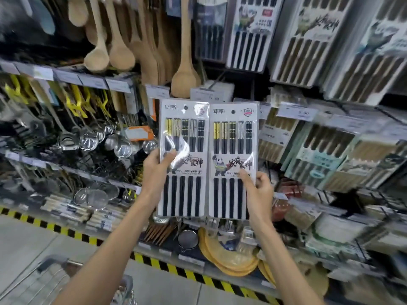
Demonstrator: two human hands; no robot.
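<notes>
I hold up two matching white packs of black chopsticks side by side in front of a shop shelf. My left hand (155, 172) grips the left pack (184, 159) at its left edge, thumb across the front. My right hand (259, 192) pinches the right pack (233, 159) at its lower right edge, thumb on the front. Each pack shows several pairs with gold and silver tops and a panda picture. The two packs touch along their inner edges.
Wooden spoons (119, 53) hang above left, steel ladles (88, 139) at left, more chopstick packs (246, 34) above and to the right. Woven mats (229, 263) lie on the low shelf. A shopping trolley (55, 280) stands below left by the yellow-black floor stripe (171, 266).
</notes>
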